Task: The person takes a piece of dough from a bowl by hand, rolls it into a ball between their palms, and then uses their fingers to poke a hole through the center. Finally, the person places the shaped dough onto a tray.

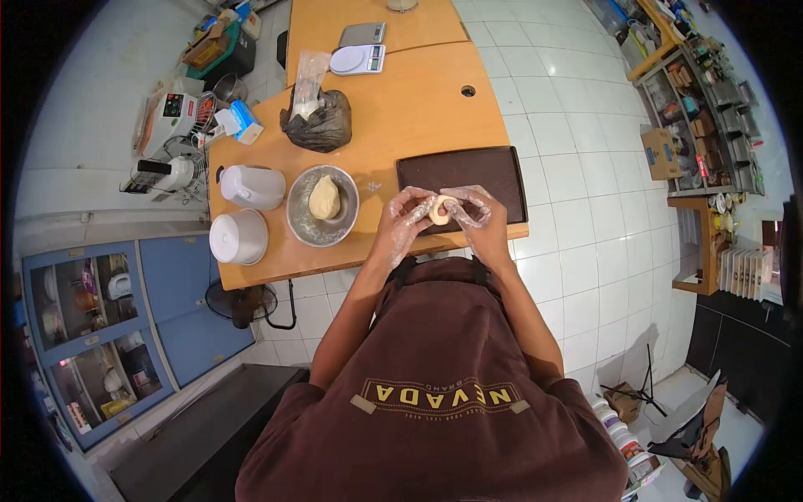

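Observation:
Between my two hands is a small ring-shaped piece of dough (437, 212), pale, with a hole or hollow near its middle. My left hand (407, 219) pinches it from the left side, its fingers dusted with flour. From the other side my right hand (480, 216), also floury, has its fingertips on the piece. Both hands are above the near edge of a dark baking tray (460, 167). To the left, a metal bowl (299, 220) holds a larger lump of dough (324, 199) and some flour.
A white pitcher (253, 186) and a white tub (239, 237) stand at the table's left edge. Further back are a black plastic bag (322, 125), a white kitchen scale (355, 60) and a grey scale (362, 33). A fan (241, 303) is below the table's left front.

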The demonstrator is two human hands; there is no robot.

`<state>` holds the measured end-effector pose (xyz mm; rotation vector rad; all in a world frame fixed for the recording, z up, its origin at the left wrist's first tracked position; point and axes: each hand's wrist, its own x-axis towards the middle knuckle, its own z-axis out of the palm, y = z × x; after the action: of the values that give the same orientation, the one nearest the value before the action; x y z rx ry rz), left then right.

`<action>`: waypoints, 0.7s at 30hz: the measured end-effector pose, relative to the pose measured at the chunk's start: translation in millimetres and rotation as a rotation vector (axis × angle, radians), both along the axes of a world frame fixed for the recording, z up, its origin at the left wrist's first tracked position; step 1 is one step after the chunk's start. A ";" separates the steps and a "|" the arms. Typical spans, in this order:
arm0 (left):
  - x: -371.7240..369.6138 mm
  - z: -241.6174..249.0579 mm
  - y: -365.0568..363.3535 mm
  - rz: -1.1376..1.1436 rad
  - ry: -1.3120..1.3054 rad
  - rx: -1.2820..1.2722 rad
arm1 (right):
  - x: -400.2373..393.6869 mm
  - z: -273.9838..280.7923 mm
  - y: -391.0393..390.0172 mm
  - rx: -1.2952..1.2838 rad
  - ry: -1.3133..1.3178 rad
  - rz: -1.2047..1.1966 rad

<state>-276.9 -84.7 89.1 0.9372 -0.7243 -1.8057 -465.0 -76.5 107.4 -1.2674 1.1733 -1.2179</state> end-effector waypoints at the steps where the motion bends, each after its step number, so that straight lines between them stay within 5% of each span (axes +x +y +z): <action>1: 0.7 -0.7 -0.3 0.024 0.018 -0.008 | -0.5 -3.7 -0.9 0.016 -0.005 0.014; 11: -3.6 7.0 -3.8 -0.071 -0.117 0.003 | 2.7 -2.2 -2.3 0.111 -0.172 -0.024; 21: -6.2 2.9 -2.9 0.072 -0.006 -0.032 | 7.8 -1.5 -4.4 0.066 -0.090 -0.055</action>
<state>-283.1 -87.5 91.9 0.9365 -0.7127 -1.7242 -457.2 -80.9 105.9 -1.1267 1.1799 -1.2533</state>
